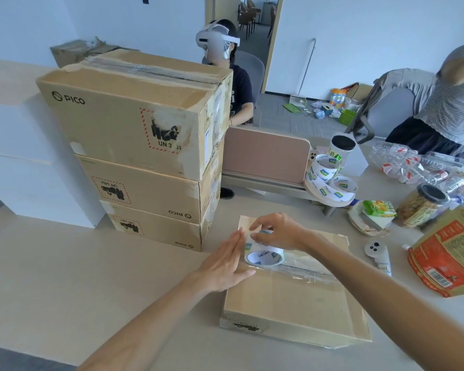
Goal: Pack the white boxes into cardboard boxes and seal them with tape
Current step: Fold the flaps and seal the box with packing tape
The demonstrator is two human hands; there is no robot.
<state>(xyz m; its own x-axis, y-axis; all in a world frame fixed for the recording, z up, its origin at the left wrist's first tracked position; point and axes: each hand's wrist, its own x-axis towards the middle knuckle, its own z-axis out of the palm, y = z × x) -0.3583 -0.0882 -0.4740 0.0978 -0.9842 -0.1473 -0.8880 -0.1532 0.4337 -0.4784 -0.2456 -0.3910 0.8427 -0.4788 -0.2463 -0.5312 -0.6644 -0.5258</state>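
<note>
A closed cardboard box (292, 303) lies on the table in front of me, with a strip of clear tape (306, 273) running along its top seam. My right hand (276, 231) is shut on a roll of clear tape (263, 254) at the box's left end. My left hand (225, 259) lies flat with fingers together, pressing on the box's left edge beside the roll. Three sealed PICO cardboard boxes (134, 124) are stacked to the left. No white boxes are visible.
Spare tape rolls (330, 178) sit stacked on a stand at the right. Jars (421, 207), plastic bottles (423, 167), a juice carton (379, 208), a white controller (375, 249) and a red-printed paper bag (450, 253) crowd the right side. A seated person with a headset (220, 41) faces me; another person (456, 97) stands right.
</note>
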